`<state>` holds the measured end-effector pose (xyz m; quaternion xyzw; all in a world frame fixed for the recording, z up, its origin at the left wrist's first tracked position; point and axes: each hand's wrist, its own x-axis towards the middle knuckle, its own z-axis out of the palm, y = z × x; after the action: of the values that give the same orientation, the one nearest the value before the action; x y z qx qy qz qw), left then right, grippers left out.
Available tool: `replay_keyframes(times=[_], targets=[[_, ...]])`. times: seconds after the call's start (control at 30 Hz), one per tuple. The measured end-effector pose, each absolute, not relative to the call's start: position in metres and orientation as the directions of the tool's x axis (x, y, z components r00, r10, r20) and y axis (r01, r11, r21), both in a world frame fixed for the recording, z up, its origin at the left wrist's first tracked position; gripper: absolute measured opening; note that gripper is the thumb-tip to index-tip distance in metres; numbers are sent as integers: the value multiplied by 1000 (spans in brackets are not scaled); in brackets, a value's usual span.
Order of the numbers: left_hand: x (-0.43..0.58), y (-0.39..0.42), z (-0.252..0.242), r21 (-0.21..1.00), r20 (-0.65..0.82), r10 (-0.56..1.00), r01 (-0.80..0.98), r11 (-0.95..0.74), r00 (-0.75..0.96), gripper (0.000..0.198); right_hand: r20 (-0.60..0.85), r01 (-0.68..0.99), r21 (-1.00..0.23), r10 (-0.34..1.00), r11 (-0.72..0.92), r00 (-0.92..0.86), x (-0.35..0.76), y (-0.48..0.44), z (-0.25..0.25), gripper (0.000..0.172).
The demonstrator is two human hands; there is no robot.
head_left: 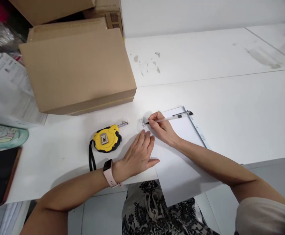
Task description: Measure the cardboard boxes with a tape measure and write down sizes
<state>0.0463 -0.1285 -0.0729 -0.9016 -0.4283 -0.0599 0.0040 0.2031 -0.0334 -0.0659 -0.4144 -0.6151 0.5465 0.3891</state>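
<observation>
My right hand (162, 128) pinches a pen (174, 117) with a clear barrel. The pen's tip rests at a patch of handwriting near the upper left corner of the white paper (173, 166). Beside it, my left hand (140, 151) lies flat with fingers stretched and thumb apart, over the paper's left edge and the table. A pale pink watch band circles the left wrist. Left of that hand sits a yellow and black tape measure (106, 138), a short piece of blade sticking out and a black strap trailing down.
A brown cardboard box (79, 68) stands at the back left on the white table (230, 114). White boxes (10, 88), a mint-green patterned case (7, 135) and a black and brown flat item (3, 173) lie along the left side. The paper overhangs the front edge.
</observation>
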Motion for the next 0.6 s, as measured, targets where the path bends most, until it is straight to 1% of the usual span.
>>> replay_keyframes(times=[0.13, 0.3, 0.43, 0.6], targets=[[47, -128, -73, 79, 96, 776, 773, -630, 623, 81, 15, 43, -999, 937, 32, -349, 202, -36, -71, 30], [48, -128, -71, 44, 94, 766, 766, -641, 636, 81, -5, 123, -992, 950, 35, -314, 199, -37, -73, 32], [49, -129, -71, 4, 119, 761, 766, -642, 637, 82, 24, 168, -982, 945, 83, -326, 198, -38, -72, 28], [49, -128, -70, 16, 94, 771, 774, -633, 630, 83, 19, 177, -981, 941, 83, -338, 198, -38, -74, 26]])
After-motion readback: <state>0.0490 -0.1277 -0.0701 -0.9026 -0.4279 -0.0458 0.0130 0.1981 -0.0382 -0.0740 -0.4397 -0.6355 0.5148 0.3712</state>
